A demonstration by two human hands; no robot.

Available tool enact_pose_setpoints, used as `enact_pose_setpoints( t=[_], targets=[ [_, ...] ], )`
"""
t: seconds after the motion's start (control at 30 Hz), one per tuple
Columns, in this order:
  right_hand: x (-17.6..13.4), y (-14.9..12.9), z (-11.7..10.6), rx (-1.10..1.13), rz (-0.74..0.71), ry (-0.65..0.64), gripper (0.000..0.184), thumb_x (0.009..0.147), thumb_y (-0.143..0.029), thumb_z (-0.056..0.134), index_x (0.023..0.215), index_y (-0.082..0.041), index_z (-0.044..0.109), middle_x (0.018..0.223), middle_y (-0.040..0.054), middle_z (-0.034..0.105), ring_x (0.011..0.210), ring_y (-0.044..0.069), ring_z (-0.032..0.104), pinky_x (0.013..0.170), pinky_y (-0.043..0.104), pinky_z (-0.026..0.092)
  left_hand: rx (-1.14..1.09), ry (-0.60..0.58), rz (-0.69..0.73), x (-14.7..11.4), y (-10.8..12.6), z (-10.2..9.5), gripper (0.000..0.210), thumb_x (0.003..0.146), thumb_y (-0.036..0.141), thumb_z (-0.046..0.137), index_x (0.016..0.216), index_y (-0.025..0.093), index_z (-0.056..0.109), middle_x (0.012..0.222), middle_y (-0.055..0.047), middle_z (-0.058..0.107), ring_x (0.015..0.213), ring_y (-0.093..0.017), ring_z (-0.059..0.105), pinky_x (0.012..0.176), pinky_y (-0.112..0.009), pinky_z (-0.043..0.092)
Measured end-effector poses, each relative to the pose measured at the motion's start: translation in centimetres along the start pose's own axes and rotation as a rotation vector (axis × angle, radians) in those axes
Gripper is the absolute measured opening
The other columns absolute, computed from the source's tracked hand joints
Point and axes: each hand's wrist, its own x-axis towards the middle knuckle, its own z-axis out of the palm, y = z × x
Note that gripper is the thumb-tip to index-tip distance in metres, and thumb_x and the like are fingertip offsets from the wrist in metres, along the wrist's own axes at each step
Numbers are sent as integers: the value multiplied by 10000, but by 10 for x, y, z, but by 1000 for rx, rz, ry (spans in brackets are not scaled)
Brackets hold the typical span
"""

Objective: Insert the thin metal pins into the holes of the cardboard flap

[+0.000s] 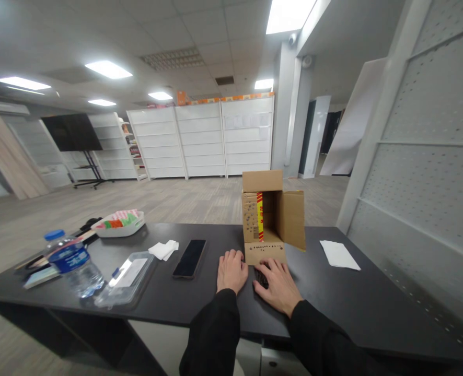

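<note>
A small cardboard box [251,216] stands on the dark desk, its mouth facing me, with flaps folded out up, right and toward me. Yellow and red tape runs down inside its opening. My left hand [231,271] rests palm down on the desk at the near flap's left corner, fingers together and slightly bent, nothing visible in it. My right hand [278,287] lies just right of it, by the front flap's near edge. Between its thumb and index finger shows a small dark brown ridged object [262,278], partly covered by the hand; its kind is unclear.
Left on the desk [157,305] are a phone [190,258], crumpled tissue [163,249], a clear plastic case [127,279], a water bottle [74,263] and a white basket [119,227] with colourful packets. White paper [340,255] lies at right, near a perforated panel [419,209].
</note>
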Motion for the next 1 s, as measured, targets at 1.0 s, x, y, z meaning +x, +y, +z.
enact_pose_setpoints(
  t=[1.0],
  targets=[
    [-2,-1,0,1,-48,-3,313,843,-294,563,1135,-212,639,1124,76,608,1041,254,497,898,371,356,-30,3,-18,-1,1,-2,157,845,156,471,954,211,570,1008,-61,620,1010,-217,535,860,-343,352]
  ],
)
